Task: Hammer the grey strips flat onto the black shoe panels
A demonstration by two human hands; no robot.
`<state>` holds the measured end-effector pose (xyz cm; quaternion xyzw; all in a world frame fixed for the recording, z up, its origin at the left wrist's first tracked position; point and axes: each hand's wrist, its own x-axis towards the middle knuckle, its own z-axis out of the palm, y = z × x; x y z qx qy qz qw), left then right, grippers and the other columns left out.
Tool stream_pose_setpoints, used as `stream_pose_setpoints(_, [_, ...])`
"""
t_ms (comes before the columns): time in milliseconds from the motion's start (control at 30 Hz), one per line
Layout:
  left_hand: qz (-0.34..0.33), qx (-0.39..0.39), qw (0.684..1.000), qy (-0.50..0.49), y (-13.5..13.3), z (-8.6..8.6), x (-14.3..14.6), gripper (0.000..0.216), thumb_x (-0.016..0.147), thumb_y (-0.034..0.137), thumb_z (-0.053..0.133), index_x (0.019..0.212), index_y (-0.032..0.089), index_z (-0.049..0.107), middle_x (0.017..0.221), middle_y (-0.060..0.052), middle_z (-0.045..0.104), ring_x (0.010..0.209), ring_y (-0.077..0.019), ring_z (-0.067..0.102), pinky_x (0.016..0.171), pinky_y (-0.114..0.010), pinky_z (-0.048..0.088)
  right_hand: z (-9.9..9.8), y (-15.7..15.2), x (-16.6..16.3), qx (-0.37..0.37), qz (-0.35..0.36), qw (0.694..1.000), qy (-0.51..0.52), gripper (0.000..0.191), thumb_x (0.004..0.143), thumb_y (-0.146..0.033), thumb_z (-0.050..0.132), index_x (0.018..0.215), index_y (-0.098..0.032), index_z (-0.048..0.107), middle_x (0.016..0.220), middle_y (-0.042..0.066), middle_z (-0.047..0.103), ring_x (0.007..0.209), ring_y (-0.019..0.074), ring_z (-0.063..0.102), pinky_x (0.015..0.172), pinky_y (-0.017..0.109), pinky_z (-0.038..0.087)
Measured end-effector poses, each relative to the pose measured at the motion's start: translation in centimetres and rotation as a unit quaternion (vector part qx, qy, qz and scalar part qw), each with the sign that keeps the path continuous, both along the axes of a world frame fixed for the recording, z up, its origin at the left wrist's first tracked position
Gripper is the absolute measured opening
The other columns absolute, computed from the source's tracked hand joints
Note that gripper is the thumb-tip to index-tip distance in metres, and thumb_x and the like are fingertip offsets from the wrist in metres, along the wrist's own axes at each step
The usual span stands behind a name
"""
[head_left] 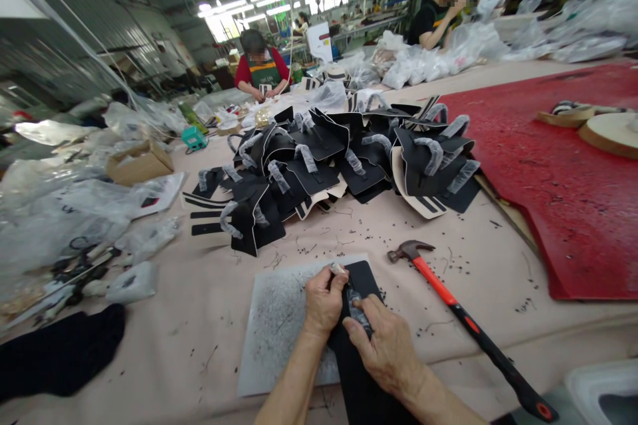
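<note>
My left hand (323, 302) is closed in a fist around a small upright tool (337, 268), its pale tip standing on a black shoe-upper piece (366, 279). My right hand (383, 339) pinches that piece's plastic-wrapped strap and presses it flat. The black piece lies on a scuffed grey cutting board (274, 319) at the near edge of the table. A hammer (448, 295) with a red and black handle lies just right of my hands, untouched.
A big heap of black upper pieces (343, 159) with wrapped straps fills the table's middle. Plastic bags (64, 206) and a cardboard box (139, 161) crowd the left. A red mat (563, 166) covers the right. Two other people (262, 70) work at the far end.
</note>
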<state>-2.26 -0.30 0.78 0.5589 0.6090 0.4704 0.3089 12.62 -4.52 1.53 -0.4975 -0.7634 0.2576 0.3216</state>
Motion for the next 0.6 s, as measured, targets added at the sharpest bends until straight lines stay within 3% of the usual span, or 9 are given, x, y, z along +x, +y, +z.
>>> stream_pose_setpoints(67, [-0.011,0.014,1.0,0.023,0.0,0.0,0.0,0.014,0.09,0.027,0.058,0.087,0.02,0.071,0.082,-0.002,0.076,0.074,-0.0175,0.07,0.072,-0.025,0.052,0.7,0.4,1.3,-0.025,0.023,0.999,0.034,0.034,0.101,-0.038,0.036,0.112,-0.019,0.062,0.094,0.007,0.066,0.083,0.0186,0.064,0.073,0.028,0.049])
stream_pose_setpoints(133, [-0.022,0.027,0.999,0.04,0.1,0.2,0.1,0.014,0.091,0.026,0.058,0.086,0.02,0.069,0.079,-0.002,0.074,0.072,-0.0167,0.068,0.071,-0.024,0.051,1.1,1.2,3.8,-0.009,-0.006,1.0,0.022,0.034,0.101,-0.037,0.036,0.118,-0.021,0.06,0.102,0.008,0.066,0.093,0.02,0.064,0.08,0.03,0.05])
stream_pose_setpoints(233, [-0.034,0.04,0.997,0.059,0.1,0.3,0.2,0.014,0.091,0.024,0.057,0.084,0.02,0.068,0.077,-0.001,0.071,0.071,-0.0163,0.067,0.07,-0.024,0.049,0.6,2.7,9.2,0.054,-0.133,0.981,-0.129,0.035,0.095,-0.039,0.045,0.117,-0.016,0.059,0.114,0.016,0.061,0.105,0.029,0.058,0.09,0.04,0.046])
stream_pose_setpoints(267, [-0.037,0.044,0.996,0.064,0.1,0.3,0.2,0.013,0.091,0.023,0.057,0.084,0.02,0.068,0.076,-0.001,0.071,0.071,-0.0162,0.066,0.071,-0.024,0.049,0.2,3.1,11.1,0.044,-0.162,0.967,-0.192,0.034,0.093,-0.038,0.046,0.114,-0.015,0.059,0.111,0.017,0.061,0.102,0.0306,0.058,0.087,0.042,0.046])
stream_pose_setpoints(333, [-0.044,0.054,0.995,0.072,0.0,0.3,0.2,0.013,0.09,0.021,0.056,0.083,0.019,0.067,0.075,-0.001,0.069,0.071,-0.0159,0.065,0.071,-0.024,0.048,-0.8,3.7,14.2,-0.031,-0.178,0.947,-0.266,0.024,0.089,-0.034,0.048,0.101,-0.016,0.059,0.097,0.014,0.06,0.087,0.028,0.059,0.077,0.04,0.046])
stream_pose_setpoints(400, [-0.051,0.063,0.993,0.081,-0.1,0.2,0.3,0.014,0.09,0.019,0.055,0.083,0.019,0.066,0.076,-0.001,0.068,0.072,-0.0158,0.065,0.072,-0.024,0.048,-1.2,3.9,15.9,-0.14,-0.165,0.945,-0.244,0.01,0.083,-0.029,0.053,0.085,-0.019,0.054,0.08,0.007,0.057,0.071,0.0214,0.055,0.067,0.034,0.043])
stream_pose_setpoints(467, [-0.058,0.074,0.991,0.093,-0.2,0.2,0.3,0.014,0.09,0.018,0.054,0.083,0.019,0.066,0.077,-0.002,0.068,0.073,-0.0158,0.064,0.073,-0.024,0.048,-0.7,3.9,16.0,-0.301,-0.14,0.938,-0.101,0.011,0.077,-0.026,0.057,0.076,-0.022,0.047,0.069,0.0,0.051,0.06,0.0151,0.049,0.058,0.028,0.039])
stream_pose_setpoints(533, [-0.062,0.085,0.989,0.102,-0.4,0.2,0.4,0.013,0.09,0.017,0.053,0.083,0.02,0.065,0.078,-0.002,0.068,0.073,-0.016,0.064,0.073,-0.025,0.048,0.9,3.7,14.9,-0.454,-0.111,0.882,0.059,0.014,0.075,-0.028,0.056,0.076,-0.023,0.044,0.066,-0.003,0.048,0.05,0.0105,0.041,0.049,0.024,0.035])
stream_pose_setpoints(600, [-0.06,0.091,0.988,0.107,-0.5,0.3,0.5,0.013,0.089,0.017,0.053,0.083,0.02,0.064,0.078,-0.001,0.068,0.073,-0.0161,0.064,0.073,-0.025,0.048,3.1,3.5,13.2,-0.524,-0.108,0.83,0.157,0.016,0.079,-0.036,0.051,0.079,-0.023,0.042,0.065,-0.006,0.045,0.043,0.0078,0.032,0.042,0.022,0.029])
